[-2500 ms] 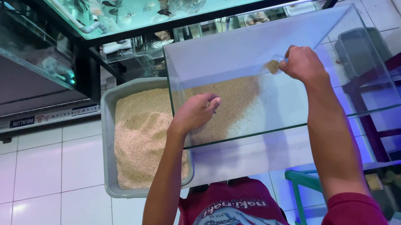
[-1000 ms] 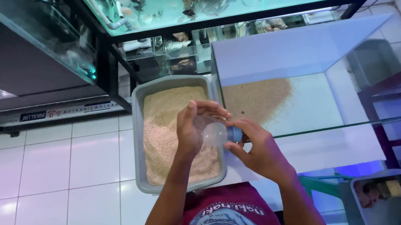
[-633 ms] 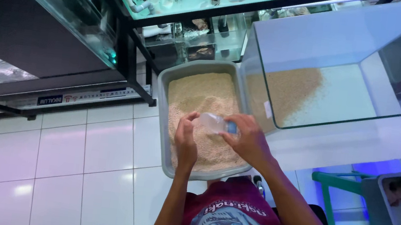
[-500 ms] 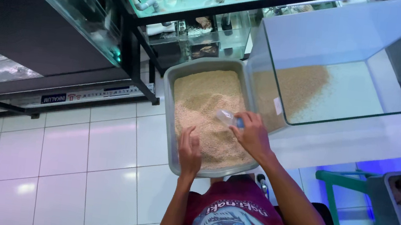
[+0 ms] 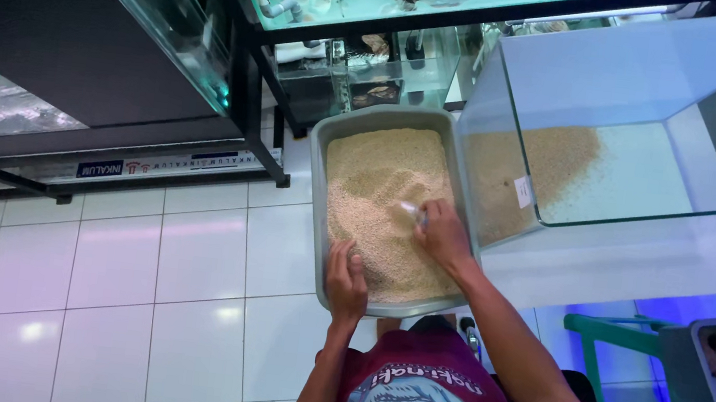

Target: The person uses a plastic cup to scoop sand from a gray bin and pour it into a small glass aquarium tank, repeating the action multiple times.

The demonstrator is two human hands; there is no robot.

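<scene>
A grey plastic tub (image 5: 321, 147) full of pale sand stands on the white tiled floor in front of me. My right hand (image 5: 443, 234) is closed on a small clear cup (image 5: 411, 213) that is pushed into the sand near the tub's middle. My left hand (image 5: 346, 278) rests at the tub's near rim, fingers curled on the sand, holding nothing that I can see. To the right stands an empty glass aquarium (image 5: 658, 91) with a layer of the same sand heaped in its left part.
A black metal rack (image 5: 248, 99) behind the tub carries lit fish tanks, with smaller tanks on its lower shelf. A green stool frame (image 5: 604, 332) and a grey bin (image 5: 713, 394) stand at the right. White floor tiles (image 5: 96, 288) spread to the left.
My right hand left the glass aquarium, took the clear cup together with the left hand over the tub, then pushed it down into the sand. The left hand dropped to the near rim.
</scene>
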